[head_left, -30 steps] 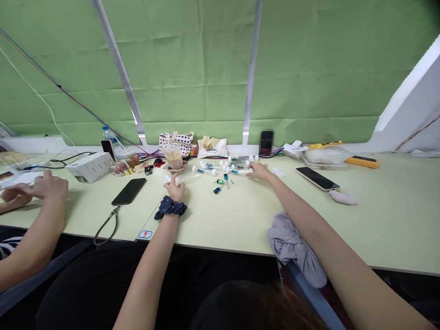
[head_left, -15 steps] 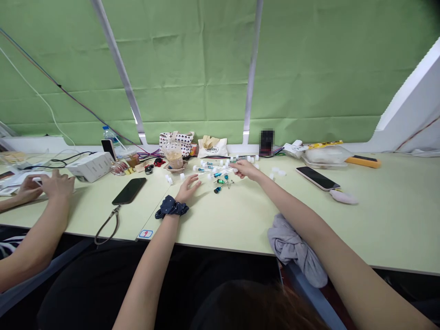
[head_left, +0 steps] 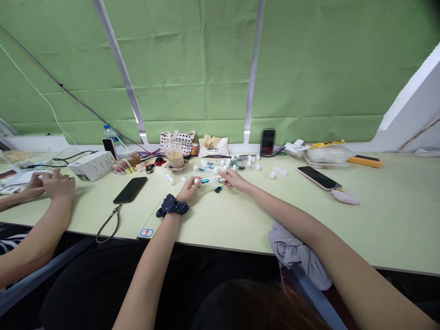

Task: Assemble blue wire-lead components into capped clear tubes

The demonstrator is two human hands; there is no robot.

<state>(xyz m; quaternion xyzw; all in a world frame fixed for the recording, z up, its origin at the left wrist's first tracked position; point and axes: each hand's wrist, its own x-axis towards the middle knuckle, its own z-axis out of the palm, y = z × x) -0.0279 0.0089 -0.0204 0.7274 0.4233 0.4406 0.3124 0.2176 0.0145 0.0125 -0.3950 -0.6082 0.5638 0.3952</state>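
A clear tube (head_left: 211, 180) with white ends and blue-green pieces inside spans the gap between my two hands. My left hand (head_left: 189, 189), with a dark scrunchie (head_left: 172, 206) at its wrist, pinches the tube's left end. On its right end are the closed fingers of my right hand (head_left: 234, 179). Just below the tube, a small dark blue-green piece (head_left: 218, 189) lies on the table. Several more capped tubes (head_left: 205, 168) lie behind my hands. Loose white caps (head_left: 282, 172) sit to the right.
At the left, a person's hands (head_left: 58, 185) work near a white box (head_left: 92, 166). A phone (head_left: 130, 190) lies left of my left hand, another phone (head_left: 319, 178) at the right. A drink cup (head_left: 174, 158) stands behind. A grey cloth (head_left: 298, 254) hangs at the table edge.
My right hand has moved left with the tube, towards my left hand. My left hand has closed on the tube's other end.
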